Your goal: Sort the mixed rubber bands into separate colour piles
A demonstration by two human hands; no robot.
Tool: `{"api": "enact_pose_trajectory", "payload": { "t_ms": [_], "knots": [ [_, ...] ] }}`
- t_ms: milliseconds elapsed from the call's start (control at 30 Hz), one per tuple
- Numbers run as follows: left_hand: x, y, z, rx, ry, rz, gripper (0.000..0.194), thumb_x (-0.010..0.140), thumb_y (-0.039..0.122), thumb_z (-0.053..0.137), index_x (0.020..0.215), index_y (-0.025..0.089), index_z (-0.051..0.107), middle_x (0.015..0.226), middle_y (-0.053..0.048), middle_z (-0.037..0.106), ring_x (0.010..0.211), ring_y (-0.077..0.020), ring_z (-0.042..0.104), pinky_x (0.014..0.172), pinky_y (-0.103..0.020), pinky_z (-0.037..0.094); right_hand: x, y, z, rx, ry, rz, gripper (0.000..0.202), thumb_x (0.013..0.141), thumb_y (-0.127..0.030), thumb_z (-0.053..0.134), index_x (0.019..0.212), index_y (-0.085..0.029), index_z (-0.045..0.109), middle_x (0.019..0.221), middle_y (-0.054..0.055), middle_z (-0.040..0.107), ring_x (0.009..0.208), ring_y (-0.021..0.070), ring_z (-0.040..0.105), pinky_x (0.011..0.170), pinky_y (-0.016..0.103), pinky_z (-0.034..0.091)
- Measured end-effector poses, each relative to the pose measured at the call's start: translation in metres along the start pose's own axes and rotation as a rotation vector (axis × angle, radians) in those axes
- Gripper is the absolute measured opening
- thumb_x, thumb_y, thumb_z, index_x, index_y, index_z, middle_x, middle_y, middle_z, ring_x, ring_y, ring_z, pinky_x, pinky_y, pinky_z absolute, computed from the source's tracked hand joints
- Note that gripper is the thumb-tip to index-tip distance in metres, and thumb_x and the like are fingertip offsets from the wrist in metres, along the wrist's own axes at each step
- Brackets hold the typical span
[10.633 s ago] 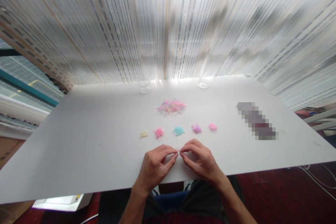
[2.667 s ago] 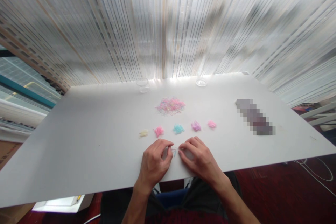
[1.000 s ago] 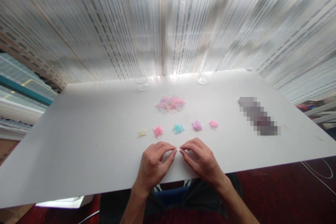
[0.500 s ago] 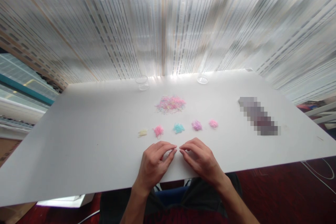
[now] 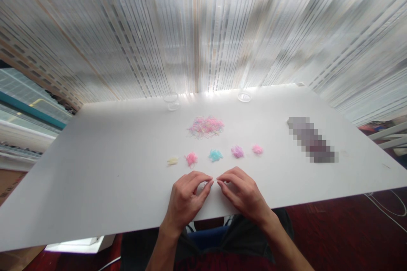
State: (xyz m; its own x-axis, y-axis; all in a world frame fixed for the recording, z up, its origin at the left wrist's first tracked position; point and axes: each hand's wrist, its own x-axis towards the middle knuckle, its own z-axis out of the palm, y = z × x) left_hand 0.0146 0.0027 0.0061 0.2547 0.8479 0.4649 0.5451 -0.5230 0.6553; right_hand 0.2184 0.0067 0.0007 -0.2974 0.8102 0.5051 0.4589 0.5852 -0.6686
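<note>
My left hand (image 5: 190,190) and my right hand (image 5: 239,188) are low over the near part of the table, fingertips almost meeting. Each is closed in a pinch of thumb and fingers. A thin pale yellowish band shows faintly in the gap between them; the fingers hide most of it. Just beyond lies a row of small heaps of thin bands: pale yellow (image 5: 172,161), bright pink (image 5: 191,159), turquoise (image 5: 215,155), purple (image 5: 237,151) and light pink (image 5: 257,149). Farther back is a larger heap of mixed colours (image 5: 206,126).
Two clear round containers, one at the left (image 5: 173,105) and one at the right (image 5: 244,96), stand at the back of the white table (image 5: 95,169). A pixelated long object (image 5: 311,139) lies on the right. Translucent striped curtains (image 5: 178,29) hang behind the back edge.
The view has shifted very slightly. Both hands keep the same pinch, and the pale band between the fingertips shows a little more. The heaps look unchanged.
</note>
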Motion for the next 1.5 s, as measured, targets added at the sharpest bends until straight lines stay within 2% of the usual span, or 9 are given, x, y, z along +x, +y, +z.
{"api": "enact_pose_trajectory", "payload": {
  "t_ms": [367, 1067, 1500],
  "knots": [
    [0.0012, 0.0022, -0.0005, 0.001, -0.005, 0.001, 0.006, 0.099, 0.018, 0.067, 0.099, 0.020, 0.073, 0.090, -0.003, 0.076, 0.080, -0.0163, 0.070, 0.066, -0.025, 0.052, 0.0001, 0.0009, 0.0010, -0.002, -0.017, 0.017, 0.011, 0.102, -0.018, 0.059, 0.101, -0.020, 0.070, 0.088, 0.006, 0.070, 0.083, 0.0196, 0.067, 0.074, 0.033, 0.057],
    [0.0003, 0.0007, 0.0000, -0.024, -0.014, 0.004, 0.006, 0.098, 0.018, 0.068, 0.099, 0.021, 0.073, 0.089, -0.004, 0.076, 0.074, -0.0154, 0.068, 0.064, -0.024, 0.053, 0.0003, -0.0008, 0.0000, 0.021, 0.006, 0.013, 0.009, 0.099, -0.018, 0.064, 0.105, -0.021, 0.070, 0.091, 0.006, 0.070, 0.083, 0.0189, 0.069, 0.073, 0.031, 0.058],
    [0.0011, 0.0006, -0.0002, -0.038, -0.015, 0.006, 0.008, 0.096, 0.015, 0.069, 0.098, 0.021, 0.074, 0.089, -0.004, 0.077, 0.077, -0.0161, 0.071, 0.066, -0.024, 0.055, 0.0017, -0.0018, -0.0004, 0.020, 0.004, 0.007, 0.011, 0.099, -0.016, 0.062, 0.100, -0.022, 0.071, 0.088, 0.005, 0.071, 0.081, 0.0186, 0.069, 0.073, 0.031, 0.059]
  ]
}}
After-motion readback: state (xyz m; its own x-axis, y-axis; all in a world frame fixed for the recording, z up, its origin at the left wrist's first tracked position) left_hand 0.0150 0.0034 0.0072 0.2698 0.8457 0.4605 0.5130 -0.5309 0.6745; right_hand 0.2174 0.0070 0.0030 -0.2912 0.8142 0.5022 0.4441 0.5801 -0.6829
